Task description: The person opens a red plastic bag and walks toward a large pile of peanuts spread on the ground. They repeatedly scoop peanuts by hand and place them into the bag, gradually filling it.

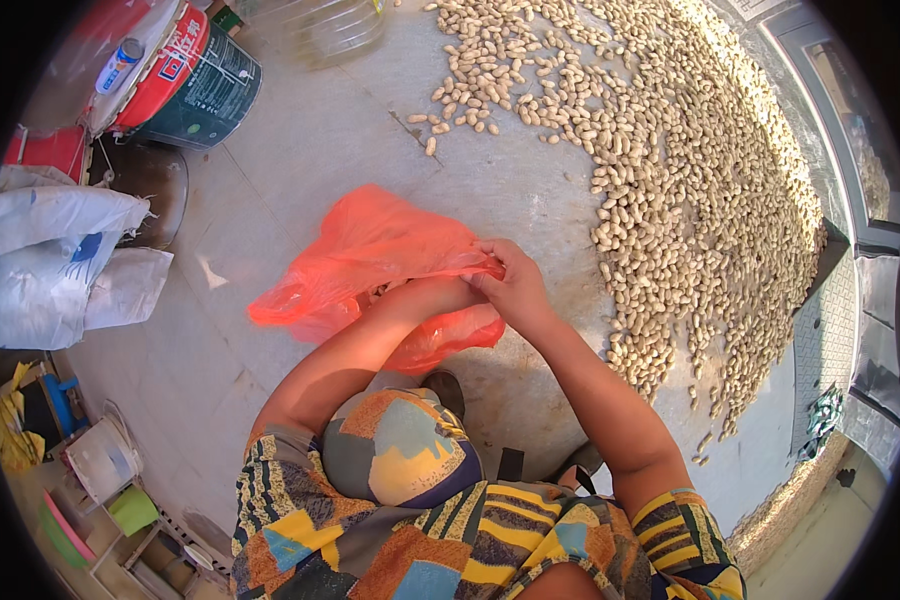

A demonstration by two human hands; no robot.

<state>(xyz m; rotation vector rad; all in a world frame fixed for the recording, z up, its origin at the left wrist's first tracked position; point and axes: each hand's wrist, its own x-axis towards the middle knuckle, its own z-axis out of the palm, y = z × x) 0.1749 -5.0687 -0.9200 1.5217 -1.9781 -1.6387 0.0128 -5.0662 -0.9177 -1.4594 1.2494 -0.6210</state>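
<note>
A thin red plastic bag (390, 232) is spread out in front of me above the concrete floor. My right hand (516, 289) pinches the bag's edge between thumb and fingers. My left forearm reaches across the bag's opening, and its wrist ends near my right hand. The bag's film and my right hand cover my left hand, so its fingers cannot be made out. A few light brown pieces, perhaps peanuts (384, 289), show through a gap in the bag beside my left forearm.
Unshelled peanuts (682, 187) spread thickly over the floor at right. A dark paint bucket (202, 90) with a red rim stands upper left, near a clear plastic bottle (341, 34). White woven sacks (37, 247) lie at left. A white bucket (103, 457) stands lower left.
</note>
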